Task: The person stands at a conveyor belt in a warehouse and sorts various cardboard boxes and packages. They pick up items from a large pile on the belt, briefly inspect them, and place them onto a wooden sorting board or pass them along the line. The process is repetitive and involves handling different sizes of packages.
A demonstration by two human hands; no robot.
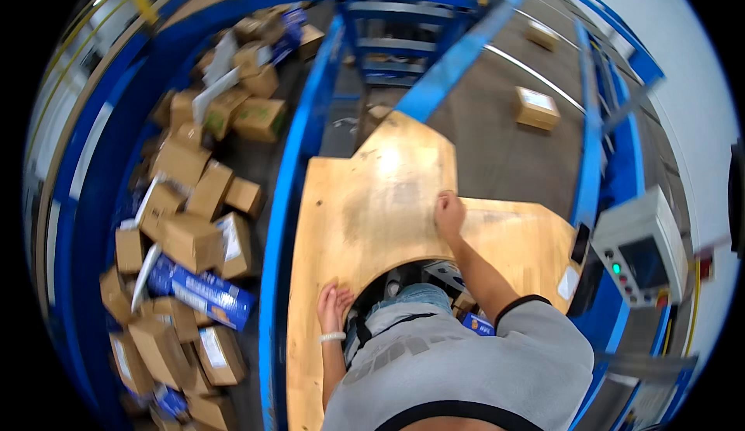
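Note:
My left hand (334, 305), with a pale bracelet at its wrist, is held palm up over the left part of a wooden worktop (372, 198); its fingers are loosely apart and hold nothing. Curled into a fist, my right hand (450, 213) rests at the worktop's far middle, near the inner corner of its edge. Nothing shows in the fist. The worktop has a curved cut-out around my body. A phone (580, 243) and a small white object (568, 282) lie at its right end.
Left of a blue metal rail (291, 198), many cardboard boxes (189, 239) and a blue printed package (209, 294) are piled. Beyond the worktop, a dark conveyor surface (489, 146) bears a labelled carton (536, 108) and another carton (542, 35). A control box (640, 250) with buttons stands at right.

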